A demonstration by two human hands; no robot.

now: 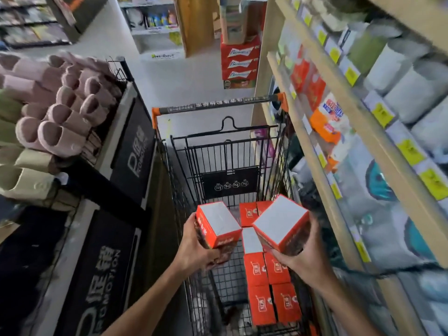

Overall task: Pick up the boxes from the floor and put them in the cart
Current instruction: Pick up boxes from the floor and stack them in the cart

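Note:
A black wire shopping cart (179, 185) with an orange-tipped handle stands in the aisle below me. Several orange boxes (269, 292) lie in rows on its floor along the right side. My left hand (196, 251) grips an orange box with a white top (218, 224) from below, over the cart's left half. My right hand (300, 258) holds a second orange box with a white top (281, 221), tilted, above the boxes in the cart. Both held boxes hover above the basket and touch nothing else.
A black promotion stand (131, 154) heaped with pink and beige slippers (60, 110) flanks the cart on the left. Wooden shelves (339, 132) with packaged goods and yellow price tags run along the right. Stacked red cartons (240, 61) stand on the pale floor beyond the cart.

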